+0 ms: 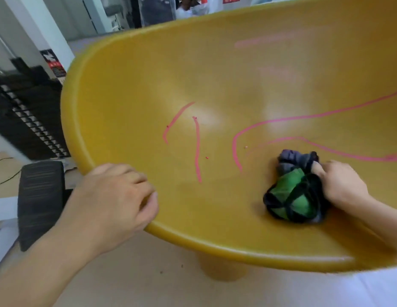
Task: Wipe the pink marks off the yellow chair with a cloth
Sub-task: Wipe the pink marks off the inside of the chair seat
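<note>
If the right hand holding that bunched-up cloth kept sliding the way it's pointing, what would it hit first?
Most likely the curved pink mark on the yellow chair, just beyond the cloth that the right hand grips; the exact line is hard to judge.

A single wide-angle camera, worn on the person's head, looks forward and steeply down from close range into the yellow chair [215, 74].
</note>
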